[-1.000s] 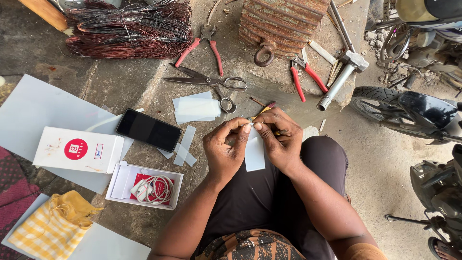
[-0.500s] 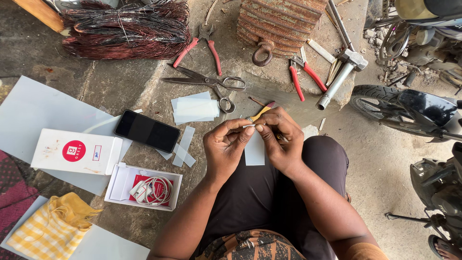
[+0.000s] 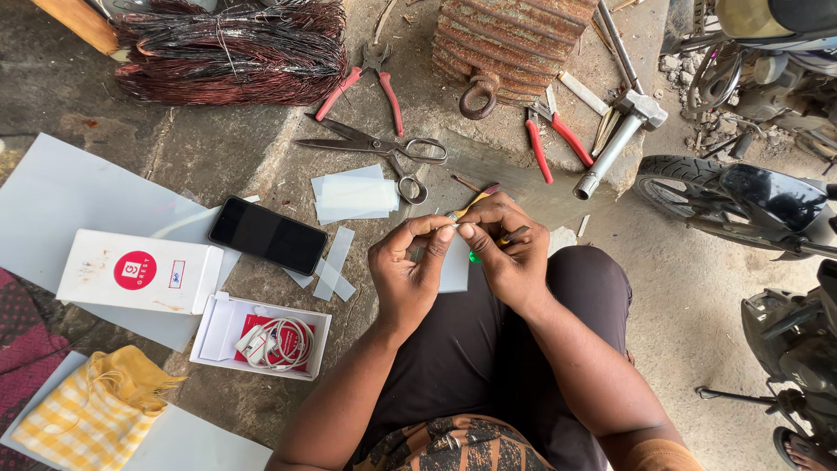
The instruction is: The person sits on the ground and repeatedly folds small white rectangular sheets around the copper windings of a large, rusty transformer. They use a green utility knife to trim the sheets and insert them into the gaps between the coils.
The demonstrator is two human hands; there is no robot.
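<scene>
Sheet [image 3: 52, 196] — large, pale, flat on the concrete floor at left, partly under the carton.
Motorbike [image 3: 750, 196] — at right edge, black tyre and mudguard in view.
Wire coil [image 3: 231, 52] — copper, dark red, bundled, top left.
Motor core [image 3: 514, 39] — rusty, ribbed, with a lifting eye, top centre.
Carton [image 3: 139, 272] — white lid with a red disc, lying on the sheet.
Cloth [image 3: 91, 410] — yellow check, bottom left.
Tray [image 3: 218, 336] — white open box holding a coiled white cable, just below the carton.
Phone [image 3: 268, 234] — black, face up, screen dark, right of the carton.
Scissors [image 3: 375, 148] — large, steel, blades shut, beside cut pale slips.
Pliers [image 3: 370, 78] — red-handled, above the scissors; a second red pair lies near the hammer [image 3: 615, 139].
Left hand [image 3: 405, 275] — thumb and forefinger pinched on a small pale strip [image 3: 453, 262], held above the lap.
Right hand [image 3: 510, 253] — fingertips closed narrow on the same strip, touching the left; a thin yellow-handled tool is tucked in its fingers.
</scene>
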